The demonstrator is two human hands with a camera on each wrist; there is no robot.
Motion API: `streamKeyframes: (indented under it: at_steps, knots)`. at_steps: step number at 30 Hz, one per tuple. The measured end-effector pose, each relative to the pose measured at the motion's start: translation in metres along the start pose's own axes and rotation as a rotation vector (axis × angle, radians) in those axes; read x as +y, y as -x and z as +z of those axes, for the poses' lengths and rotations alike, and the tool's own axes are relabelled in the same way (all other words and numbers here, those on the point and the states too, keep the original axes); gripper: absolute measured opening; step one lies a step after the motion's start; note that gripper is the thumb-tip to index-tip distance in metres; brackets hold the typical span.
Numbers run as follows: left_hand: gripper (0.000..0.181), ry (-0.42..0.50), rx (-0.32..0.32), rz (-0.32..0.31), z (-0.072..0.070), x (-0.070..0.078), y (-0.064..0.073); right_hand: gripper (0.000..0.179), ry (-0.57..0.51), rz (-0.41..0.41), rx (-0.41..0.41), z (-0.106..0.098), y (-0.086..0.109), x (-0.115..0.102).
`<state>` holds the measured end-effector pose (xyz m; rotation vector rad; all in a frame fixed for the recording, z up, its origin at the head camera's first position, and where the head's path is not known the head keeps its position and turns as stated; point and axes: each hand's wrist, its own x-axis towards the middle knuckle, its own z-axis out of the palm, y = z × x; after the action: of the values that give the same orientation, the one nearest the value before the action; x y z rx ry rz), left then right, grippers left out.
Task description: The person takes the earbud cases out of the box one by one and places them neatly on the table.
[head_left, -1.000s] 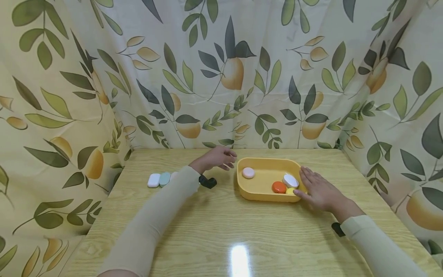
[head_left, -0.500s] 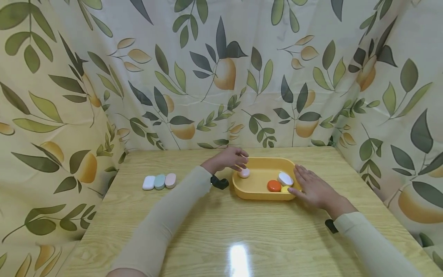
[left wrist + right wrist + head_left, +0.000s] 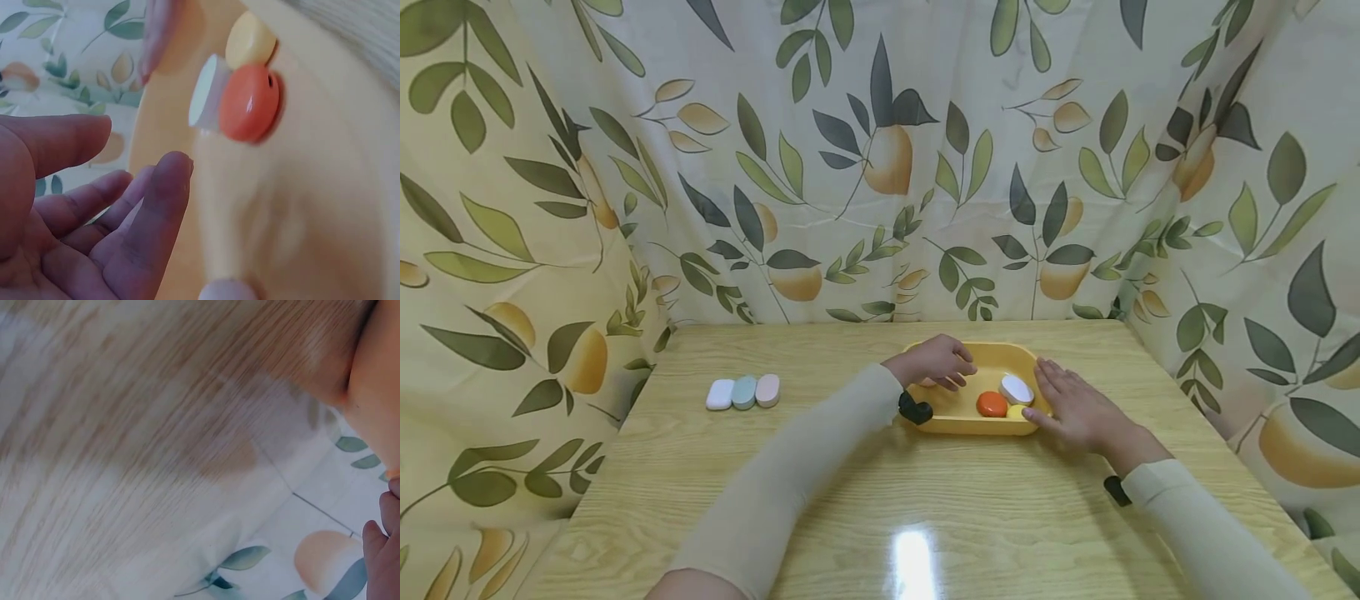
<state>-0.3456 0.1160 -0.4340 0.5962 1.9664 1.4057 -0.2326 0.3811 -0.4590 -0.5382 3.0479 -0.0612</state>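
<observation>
My left hand (image 3: 936,362) hovers over the left part of a yellow rounded tray (image 3: 955,426). Nothing is between its thumb and fingers, which are parted and slightly bent in the left wrist view. Inside the tray, an orange-red glossy round piece (image 3: 250,103) touches a white oval one (image 3: 208,94), with a yellow round piece (image 3: 250,39) beside them. A pale pink piece (image 3: 228,290) lies partly out of frame there; my left hand mostly covers it in the head view. With straight fingers, my right hand (image 3: 1086,408) rests against the tray's right end.
On the left of the wooden table (image 3: 820,350) a white, a pale green (image 3: 744,392) and a pale pink rounded piece (image 3: 767,390) stand in a touching row. A leaf-patterned curtain (image 3: 880,167) encloses the back and both sides.
My left hand has moved right, from beside the tray to over its inside, passing above the pale pink piece. The right hand keeps its place at the tray's end. The head view has shifted slightly.
</observation>
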Motion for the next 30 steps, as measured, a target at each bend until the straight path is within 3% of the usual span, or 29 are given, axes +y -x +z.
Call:
streamKeyframes:
  at_steps: [12,19,27,30]
  knots:
    - [0.019,-0.005,0.032,-0.035,0.025,0.014,-0.018,0.092,0.09,-0.008,-0.006,-0.007,0.002,-0.001]
    - [0.015,0.089,0.085,-0.085,0.032,0.009,-0.035,0.091,0.088,-0.016,0.003,-0.008,0.004,-0.002]
    - [0.036,0.172,0.171,-0.187,0.041,0.003,-0.046,0.091,0.087,-0.029,-0.004,-0.007,0.001,-0.004]
    - [0.041,0.142,0.204,-0.219,0.045,0.004,-0.047,0.09,0.081,-0.035,-0.003,-0.007,0.0,-0.003]
